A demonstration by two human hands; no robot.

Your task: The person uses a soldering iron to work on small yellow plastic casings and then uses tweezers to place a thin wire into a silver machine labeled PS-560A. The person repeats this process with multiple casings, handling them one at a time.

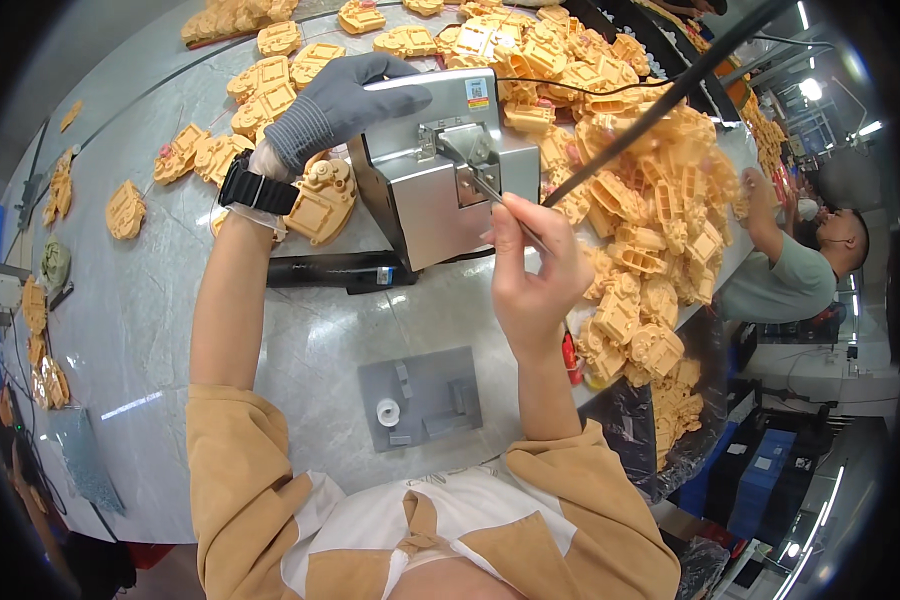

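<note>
A silver metal box [438, 215], which looks like a small screw feeder, stands tilted on the table in front of me. My left hand [345, 108], in a grey glove, grips its far left corner, thumb over the metal and fingers behind the edge. A small mechanism [467, 150] with a recess sits on the box's right part. Bare, my right hand [540, 265] pinches a thin metal tool [487, 189], perhaps tweezers. Its tip reaches into that recess; the exact contact is too small to tell.
Yellow-orange plastic housings [660, 200] lie heaped on the right, with several more at the far left. A dark rod [660, 100] slants across the upper right. Nearer me lies a grey plate [425, 400] with a white round part. Another person [795, 270] works at the right.
</note>
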